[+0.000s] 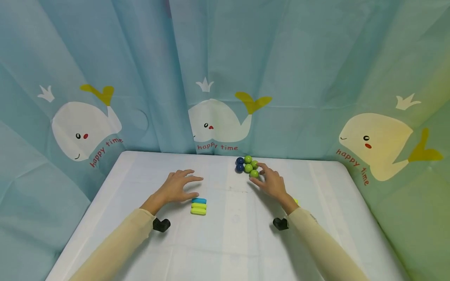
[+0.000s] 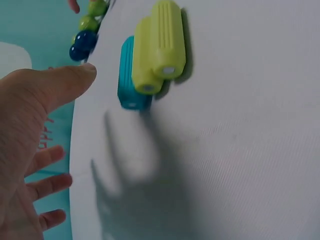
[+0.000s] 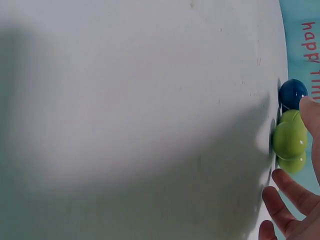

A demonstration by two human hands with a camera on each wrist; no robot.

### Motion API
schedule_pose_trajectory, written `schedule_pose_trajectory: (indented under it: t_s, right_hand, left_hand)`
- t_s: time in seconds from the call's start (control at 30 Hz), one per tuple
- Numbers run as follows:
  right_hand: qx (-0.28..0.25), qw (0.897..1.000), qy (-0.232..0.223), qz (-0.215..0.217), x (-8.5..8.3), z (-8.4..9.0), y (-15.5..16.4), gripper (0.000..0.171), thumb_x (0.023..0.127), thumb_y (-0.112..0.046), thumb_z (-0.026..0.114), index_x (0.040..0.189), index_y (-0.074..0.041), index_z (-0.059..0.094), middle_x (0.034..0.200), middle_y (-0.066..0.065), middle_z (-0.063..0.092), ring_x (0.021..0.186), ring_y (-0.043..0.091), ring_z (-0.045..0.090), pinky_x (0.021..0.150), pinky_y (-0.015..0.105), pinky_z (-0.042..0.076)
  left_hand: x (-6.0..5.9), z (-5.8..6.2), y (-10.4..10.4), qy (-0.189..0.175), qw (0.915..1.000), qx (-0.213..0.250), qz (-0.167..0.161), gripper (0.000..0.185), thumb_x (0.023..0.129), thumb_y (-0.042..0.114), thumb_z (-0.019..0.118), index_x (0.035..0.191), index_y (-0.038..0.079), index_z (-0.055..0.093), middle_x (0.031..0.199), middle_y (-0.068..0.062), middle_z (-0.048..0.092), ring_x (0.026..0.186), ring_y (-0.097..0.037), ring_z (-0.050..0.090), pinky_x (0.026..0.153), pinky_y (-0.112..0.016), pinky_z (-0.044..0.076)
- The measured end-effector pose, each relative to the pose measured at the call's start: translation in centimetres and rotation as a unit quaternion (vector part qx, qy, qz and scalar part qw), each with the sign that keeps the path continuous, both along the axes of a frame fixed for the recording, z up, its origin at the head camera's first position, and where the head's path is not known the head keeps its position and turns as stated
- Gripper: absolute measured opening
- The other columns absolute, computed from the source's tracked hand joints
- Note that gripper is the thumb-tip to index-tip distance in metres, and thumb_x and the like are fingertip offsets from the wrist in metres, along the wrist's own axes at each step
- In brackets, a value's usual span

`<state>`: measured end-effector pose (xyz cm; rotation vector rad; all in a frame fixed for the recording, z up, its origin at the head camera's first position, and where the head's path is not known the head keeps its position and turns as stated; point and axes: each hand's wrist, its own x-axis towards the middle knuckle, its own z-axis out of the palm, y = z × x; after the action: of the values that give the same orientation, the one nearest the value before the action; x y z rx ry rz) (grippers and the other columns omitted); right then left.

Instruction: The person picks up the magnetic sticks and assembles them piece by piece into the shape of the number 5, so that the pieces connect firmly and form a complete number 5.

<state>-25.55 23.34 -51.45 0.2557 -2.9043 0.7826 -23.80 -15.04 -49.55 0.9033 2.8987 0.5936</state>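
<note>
Three short ribbed bars (image 1: 198, 206) lie side by side on the white table (image 1: 228, 242), one blue (image 2: 131, 75) and two lime (image 2: 160, 47). My left hand (image 1: 190, 186) hovers just behind them, fingers spread and straight, holding nothing. At the far edge sits a cluster of balls: two dark blue (image 1: 240, 164) and several green (image 1: 248, 168). My right hand (image 1: 263, 176) reaches to the nearest green ball (image 1: 254, 174), which lies between its index finger and thumb. In the right wrist view one fingertip (image 3: 311, 112) stands beside the green balls (image 3: 289, 140) and a blue ball (image 3: 292, 93).
Light blue curtains with whale prints (image 1: 218, 121) enclose the table on three sides. A small yellow-green object (image 1: 296, 201) shows partly behind my right wrist. Black camera mounts (image 1: 161, 224) sit on both wrists.
</note>
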Motion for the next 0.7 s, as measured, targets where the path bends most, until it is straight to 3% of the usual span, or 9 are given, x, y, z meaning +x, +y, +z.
schedule_pose_trajectory:
  t_s: [0.13, 0.3, 0.47, 0.7]
  right_hand:
    - [-0.037, 0.999, -0.006, -0.008, -0.2, -0.2, -0.5, 0.058, 0.088, -0.041, 0.071, 0.134, -0.013, 0.051, 0.114, 0.019, 0.067, 0.101, 0.041, 0.061, 0.081, 0.06, 0.043]
    - [-0.049, 0.998, -0.019, -0.04, -0.5, -0.6, -1.0, 0.054, 0.087, -0.04, 0.073, 0.13, -0.012, 0.055, 0.115, 0.017, 0.067, 0.095, 0.034, 0.061, 0.077, 0.051, 0.044]
    - [-0.058, 0.996, -0.024, -0.061, -0.6, -1.0, -1.0, 0.047, 0.086, -0.034, 0.074, 0.125, -0.011, 0.058, 0.111, 0.014, 0.068, 0.094, 0.031, 0.062, 0.078, 0.048, 0.044]
    - [-0.074, 0.995, -0.031, -0.057, -0.4, -0.9, -0.7, 0.043, 0.087, -0.029, 0.073, 0.123, -0.009, 0.06, 0.11, 0.013, 0.068, 0.092, 0.028, 0.064, 0.078, 0.046, 0.047]
  left_hand:
    - [0.3, -0.3, 0.5, -0.042, 0.9984, 0.034, -0.017, 0.046, 0.087, 0.041, 0.071, 0.13, 0.026, 0.064, 0.133, -0.005, 0.058, 0.122, -0.029, 0.048, 0.095, -0.055, 0.033]
    - [0.5, -0.7, 0.7, -0.087, 0.9923, 0.081, -0.033, 0.039, 0.087, 0.037, 0.073, 0.123, 0.021, 0.068, 0.112, 0.001, 0.067, 0.1, -0.023, 0.056, 0.088, -0.046, 0.036]
    - [0.5, -1.0, 0.8, -0.106, 0.9878, 0.101, -0.053, 0.037, 0.086, 0.032, 0.075, 0.12, 0.017, 0.07, 0.097, -0.001, 0.068, 0.084, -0.026, 0.056, 0.076, -0.034, 0.04]
    - [0.3, -1.4, 0.7, -0.115, 0.9849, 0.112, -0.065, 0.033, 0.085, 0.026, 0.077, 0.115, 0.014, 0.072, 0.091, 0.0, 0.069, 0.08, -0.025, 0.058, 0.07, -0.028, 0.045]
